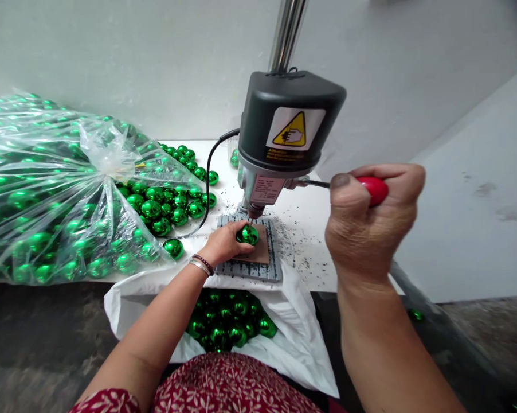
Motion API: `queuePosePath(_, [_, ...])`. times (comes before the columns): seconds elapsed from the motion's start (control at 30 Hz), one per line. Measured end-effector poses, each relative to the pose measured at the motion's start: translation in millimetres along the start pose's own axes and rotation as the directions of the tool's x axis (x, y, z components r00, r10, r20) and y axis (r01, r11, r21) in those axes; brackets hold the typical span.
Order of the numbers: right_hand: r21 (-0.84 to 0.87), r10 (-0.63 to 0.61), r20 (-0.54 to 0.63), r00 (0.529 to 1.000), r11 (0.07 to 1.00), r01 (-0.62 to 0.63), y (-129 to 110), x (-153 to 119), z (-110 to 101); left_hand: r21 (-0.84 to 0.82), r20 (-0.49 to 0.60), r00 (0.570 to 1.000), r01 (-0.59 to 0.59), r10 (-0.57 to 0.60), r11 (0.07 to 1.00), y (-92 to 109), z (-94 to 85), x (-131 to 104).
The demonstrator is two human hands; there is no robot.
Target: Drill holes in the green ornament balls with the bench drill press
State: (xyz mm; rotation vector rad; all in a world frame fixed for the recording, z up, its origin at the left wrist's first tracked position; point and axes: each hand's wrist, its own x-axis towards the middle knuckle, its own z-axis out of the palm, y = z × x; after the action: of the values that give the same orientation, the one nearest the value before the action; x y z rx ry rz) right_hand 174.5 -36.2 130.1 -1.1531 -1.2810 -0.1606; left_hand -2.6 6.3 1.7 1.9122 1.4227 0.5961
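My left hand (228,242) grips a shiny green ball (248,234) between thumb and fingers, holding it over a brown board (262,246) on the grey base plate (272,274). Directly above the ball is the chuck (255,211) of a bench drill press (290,126). The bit's tip looks to be at the ball's top; whether it has entered, I cannot tell. My right hand (372,223), raised on the right, is closed round the red knob (375,190) of the drill press lever.
Left on the white table (310,269) lies a knotted clear bag (39,201) full of green balls, with loose balls (155,209) beside it. A black cable (207,195) curves behind my left hand. Dark shavings surround the base. In front, a white bag (301,332) holds more balls.
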Motion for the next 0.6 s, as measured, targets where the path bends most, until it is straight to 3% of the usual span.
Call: queuePosePath(0.6, [-0.054, 0.016, 0.046, 0.999, 0.998, -0.013, 3.1, -5.5, -6.4, -0.045, -0.002, 1.0, 0.01, -0.01, 0.999, -6.3, 4.7, 0.2])
